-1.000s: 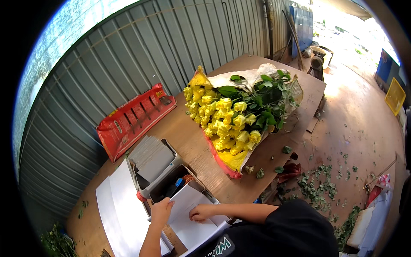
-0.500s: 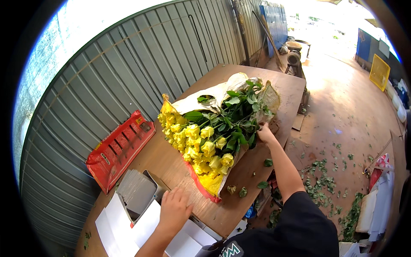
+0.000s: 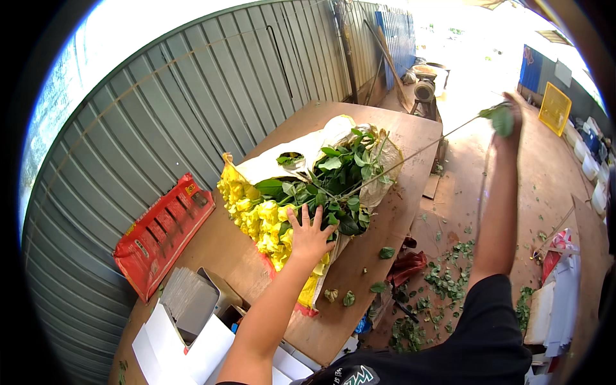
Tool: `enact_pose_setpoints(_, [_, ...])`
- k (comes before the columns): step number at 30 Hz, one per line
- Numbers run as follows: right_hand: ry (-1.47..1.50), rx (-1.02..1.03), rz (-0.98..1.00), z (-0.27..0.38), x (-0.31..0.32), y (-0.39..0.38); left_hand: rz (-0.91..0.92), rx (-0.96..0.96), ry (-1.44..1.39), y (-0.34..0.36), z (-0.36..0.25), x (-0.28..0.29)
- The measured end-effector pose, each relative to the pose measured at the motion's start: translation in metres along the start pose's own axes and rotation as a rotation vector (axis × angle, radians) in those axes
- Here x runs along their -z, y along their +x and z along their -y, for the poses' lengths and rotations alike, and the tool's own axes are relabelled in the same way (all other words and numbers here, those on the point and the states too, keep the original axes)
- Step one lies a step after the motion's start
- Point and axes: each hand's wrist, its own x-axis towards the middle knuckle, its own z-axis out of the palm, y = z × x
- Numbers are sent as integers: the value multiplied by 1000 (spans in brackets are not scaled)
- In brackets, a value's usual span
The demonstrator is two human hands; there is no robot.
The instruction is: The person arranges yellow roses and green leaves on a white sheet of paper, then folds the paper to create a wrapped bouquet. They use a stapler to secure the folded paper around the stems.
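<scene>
A bunch of yellow roses (image 3: 264, 221) with dark green leaves (image 3: 343, 170) lies on the wooden table, partly wrapped in a whitish woven sack (image 3: 282, 154). My left hand (image 3: 310, 239) rests on the bunch where blooms meet leaves, fingers spread and holding nothing. Raised high to the right, beyond the table edge, my right hand (image 3: 508, 122) is closed, its fingers blurred. A long thin brown string (image 3: 423, 149) runs taut from the leaves up to it, and another strand hangs below the hand. Green leaves (image 3: 499, 119) show at that hand, partly covering it.
A red plastic package (image 3: 163, 234) leans by the corrugated metal wall (image 3: 147, 122). Near me on the table stand a grey holder of thin sheets (image 3: 192, 298) and white boxes (image 3: 163, 340). Fallen leaves (image 3: 449, 276) litter the floor at right, near a yellow crate (image 3: 554, 110).
My right hand has swung from beside the stems up and to the right, drawing out the string. My left hand has moved from above the boxes onto the roses.
</scene>
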Motion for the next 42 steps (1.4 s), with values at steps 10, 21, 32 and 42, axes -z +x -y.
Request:
enact_pose_setpoints(10, [-78,-169,318,100,161,79,-181,-22,-290,3,4,35])
enact_pose_setpoints(21, [-336,-181,121,191,107,-115,-341,-141,33,97,12,32])
enact_pose_setpoints(32, [-264,-1138,822,-65,20,-290,-621,-132,-567,87,141,73])
enact_pose_setpoints(42, [-32,-947,878,-137,-2,-346,-229,-596,-320,60,61,93])
